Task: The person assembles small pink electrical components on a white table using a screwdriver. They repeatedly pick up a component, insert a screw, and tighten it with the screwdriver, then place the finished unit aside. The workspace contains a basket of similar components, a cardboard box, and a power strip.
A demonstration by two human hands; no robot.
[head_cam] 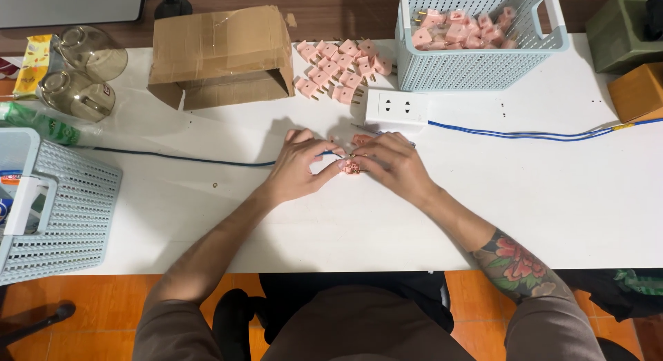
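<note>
Your left hand [298, 166] and right hand [394, 164] each have a narrow grip on one pink plug [352, 167]; finished plugs [338, 72] lie in rows, and many wait in the basket [476, 71].

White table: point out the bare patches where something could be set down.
Bare: the white table right of the right hand, below the blue cable; also the front edge between forearms. Crowded: the back, with cardboard box, pink plugs, socket block.

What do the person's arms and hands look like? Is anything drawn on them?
Both hands are bare, with no gloves or rings showing. The left hand and its forearm carry no marks. The right hand leads to a forearm with a flower tattoo in red and green. Brown short sleeves cover the upper arms.
</note>
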